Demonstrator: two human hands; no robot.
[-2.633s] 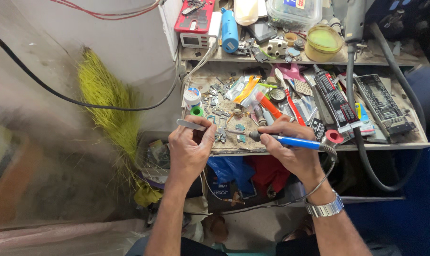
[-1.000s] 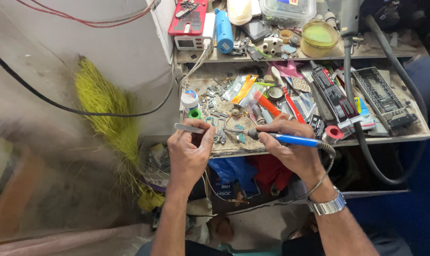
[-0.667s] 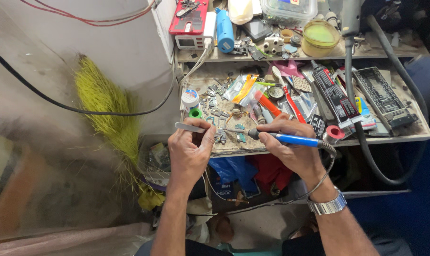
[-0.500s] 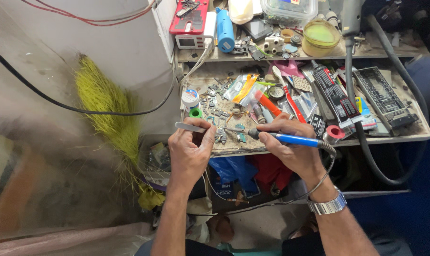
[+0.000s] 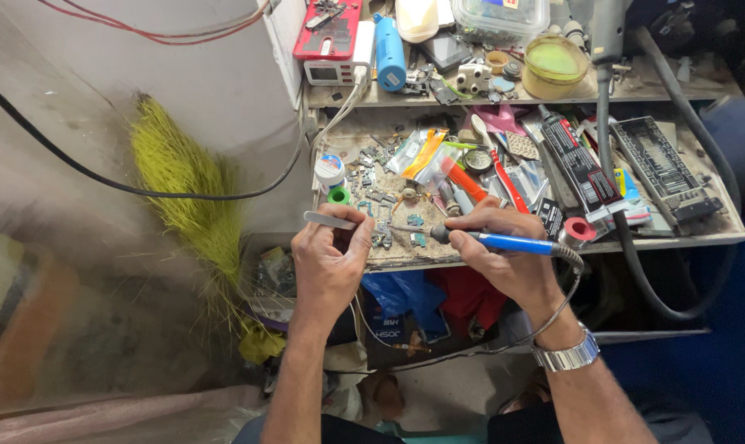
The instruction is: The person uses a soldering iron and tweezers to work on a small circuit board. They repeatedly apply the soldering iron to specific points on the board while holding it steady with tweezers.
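Two bare hands work at the front edge of a cluttered workbench [image 5: 553, 247], seen from above. The left hand [image 5: 330, 261] is curled closed, its thumb and fingers pinching a pair of silver tweezers [image 5: 331, 220]. The tweezers lie nearly level, their blunt end sticking out to the left past the knuckles and their tips pointing right toward a small part on the bench that is too small to identify. The right hand [image 5: 508, 259] is closed in a pen-style grip around a blue-handled soldering iron [image 5: 504, 242]. Its dark front end and thin metal tip point left toward the tweezers' tips, so the two tools nearly meet just above the bench edge, between the hands. A grey cord runs from the back of the iron and loops down past the right wrist, which wears a silver metal wristwatch [image 5: 565, 357].

The bench around the tools is strewn with tiny circuit pieces. A small white jar [image 5: 329, 170] stands at the left edge with a green ring [image 5: 339, 196] just beside it. Farther back lie an orange-handled tool [image 5: 465, 178], a long black tube [image 5: 581, 166] and a dark rectangular circuit board [image 5: 659, 164]. On the shelf above sit a blue cylinder [image 5: 390, 43] and a round yellow-green tub [image 5: 552, 66]. To the left of the bench, a yellow-green broom [image 5: 183, 193] leans against the wall, crossed by a black cable [image 5: 142, 187].
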